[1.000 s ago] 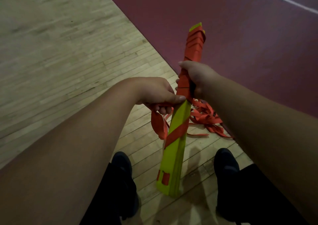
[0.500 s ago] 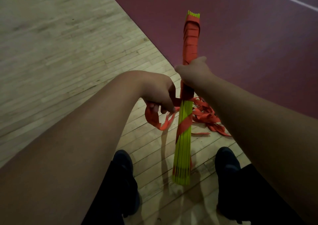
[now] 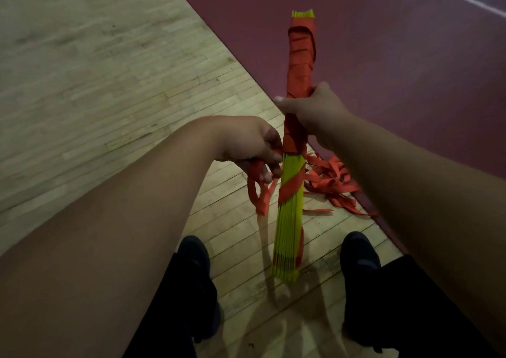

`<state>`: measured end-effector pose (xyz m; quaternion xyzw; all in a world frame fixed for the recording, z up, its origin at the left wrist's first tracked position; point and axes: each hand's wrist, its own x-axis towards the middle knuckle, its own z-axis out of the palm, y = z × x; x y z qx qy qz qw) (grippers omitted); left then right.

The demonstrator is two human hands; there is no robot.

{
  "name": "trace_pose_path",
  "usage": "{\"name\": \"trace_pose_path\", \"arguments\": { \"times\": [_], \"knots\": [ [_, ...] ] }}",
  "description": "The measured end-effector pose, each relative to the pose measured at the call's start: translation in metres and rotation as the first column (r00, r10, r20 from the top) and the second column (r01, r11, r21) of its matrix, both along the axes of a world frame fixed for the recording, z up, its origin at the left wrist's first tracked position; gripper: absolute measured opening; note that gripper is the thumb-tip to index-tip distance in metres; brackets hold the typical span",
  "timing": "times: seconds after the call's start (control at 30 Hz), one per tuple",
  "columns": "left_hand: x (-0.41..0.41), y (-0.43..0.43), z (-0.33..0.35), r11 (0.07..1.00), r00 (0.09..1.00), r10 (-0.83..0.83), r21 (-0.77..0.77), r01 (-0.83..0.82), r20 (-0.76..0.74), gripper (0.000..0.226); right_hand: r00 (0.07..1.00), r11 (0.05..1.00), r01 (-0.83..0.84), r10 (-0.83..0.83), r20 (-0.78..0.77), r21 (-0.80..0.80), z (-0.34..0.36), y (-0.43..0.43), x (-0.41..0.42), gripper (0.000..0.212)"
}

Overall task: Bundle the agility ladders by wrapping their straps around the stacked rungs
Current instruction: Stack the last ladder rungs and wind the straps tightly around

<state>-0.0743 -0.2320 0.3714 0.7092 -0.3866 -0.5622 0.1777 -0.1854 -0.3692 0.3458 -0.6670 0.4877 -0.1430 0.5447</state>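
A stack of yellow-green ladder rungs [image 3: 290,229] stands nearly upright between my feet, its edges turned toward me. Red strap wraps cover its upper half [image 3: 301,51], and one diagonal turn crosses the bare lower part. My right hand [image 3: 315,108] grips the wrapped stack around its middle. My left hand [image 3: 254,144] holds the loose red strap [image 3: 260,193] just left of the stack, with a loop hanging below the fingers.
More slack red strap [image 3: 334,182] lies in a heap on the floor to the right of the stack. My two dark shoes [image 3: 194,256] [image 3: 358,253] flank the stack's lower end. Pale wooden floorboards [image 3: 109,83] meet a maroon court surface [image 3: 397,70] along a diagonal line.
The stack turned from its flat face to its edges toward me. My left hand drew the strap close against the stack's left side.
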Motion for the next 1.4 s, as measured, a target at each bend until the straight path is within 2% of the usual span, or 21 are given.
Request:
{"name": "trace_pose_path", "arguments": {
  "times": [0.07,0.3,0.37,0.43,0.5,0.53,0.6,0.67,0.73,0.8,0.87,0.93,1.0,1.07,1.13,1.23,1.4],
  "knots": [
    [-0.002,-0.002,0.000,1.000,1.000,0.014,-0.020,-0.014,0.006,0.019,0.999,0.999,0.038,-0.037,0.023,-0.015,0.002,-0.001,-0.002,0.082],
    [-0.015,-0.005,0.008,1.000,0.993,-0.008,-0.021,0.010,0.119,0.022,0.988,0.989,0.150,-0.150,0.046,-0.006,0.005,-0.004,-0.010,0.076],
    [-0.022,-0.008,0.007,0.999,0.970,-0.046,-0.010,0.050,0.238,0.038,0.985,0.986,0.166,-0.166,0.039,0.001,0.006,-0.004,-0.010,0.081],
    [-0.030,-0.013,0.000,0.999,0.909,-0.036,-0.013,0.045,0.415,0.057,0.984,0.983,0.179,-0.179,0.023,0.029,0.008,-0.006,-0.006,0.091],
    [-0.037,-0.017,-0.009,0.998,0.835,0.034,-0.058,-0.003,0.548,0.067,0.978,0.969,0.196,-0.204,0.042,0.148,0.015,-0.005,-0.002,0.096],
    [-0.038,-0.018,-0.012,0.995,0.824,0.086,-0.087,-0.045,0.559,0.067,0.976,0.959,0.186,-0.205,0.070,0.215,0.017,-0.007,-0.001,0.090],
    [-0.032,-0.017,-0.013,0.977,0.871,0.204,-0.155,-0.149,0.447,0.063,0.971,0.947,0.121,-0.175,0.161,0.299,0.024,-0.010,0.000,0.060],
    [-0.020,-0.013,-0.009,0.948,0.921,0.297,-0.198,-0.251,0.253,0.060,0.951,0.936,0.017,-0.124,0.284,0.353,0.033,-0.011,-0.003,0.033],
    [-0.010,-0.013,-0.008,0.901,0.921,0.389,-0.209,-0.381,0.000,0.052,0.909,0.909,-0.105,-0.078,0.410,0.404,0.044,-0.012,-0.010,0.027],
    [-0.005,-0.015,-0.004,0.830,0.846,0.470,-0.201,-0.520,-0.250,0.039,0.888,0.899,-0.180,-0.026,0.459,0.400,0.054,-0.010,-0.015,0.031],
    [0.002,-0.018,0.002,0.779,0.796,0.495,-0.229,-0.584,-0.347,0.037,0.908,0.927,-0.228,0.092,0.408,0.298,0.058,-0.004,-0.019,0.039],
    [0.010,-0.019,0.010,0.745,0.787,0.490,-0.288,-0.602,-0.375,0.035,0.920,0.922,-0.321,0.249,0.304,0.216,0.056,0.004,-0.027,0.049],
    [0.016,-0.019,0.016,0.705,0.774,0.502,-0.334,-0.625,-0.386,0.033,0.912,0.881,-0.404,0.369,0.177,0.244,0.052,0.013,-0.036,0.060],
    [0.021,-0.017,0.021,0.675,0.765,0.504,-0.370,-0.638,-0.401,0.034,0.892,0.842,-0.452,0.431,0.137,0.294,0.050,0.022,-0.045,0.051],
    [0.024,-0.016,0.026,0.673,0.781,0.480,-0.404,-0.620,-0.399,0.035,0.893,0.854,-0.449,0.420,0.162,0.261,0.053,0.028,-0.050,0.038],
    [0.021,-0.013,0.037,0.704,0.842,0.467,-0.463,-0.539,-0.270,0.046,0.913,0.917,-0.391,0.377,0.153,0.076,0.057,0.033,-0.053,0.031],
    [0.011,0.001,0.060,0.774,0.901,0.432,-0.494,-0.397,-0.049,0.057,0.950,0.955,-0.268,0.284,0.128,-0.129,0.068,0.049,-0.053,0.069]
  ]
}}
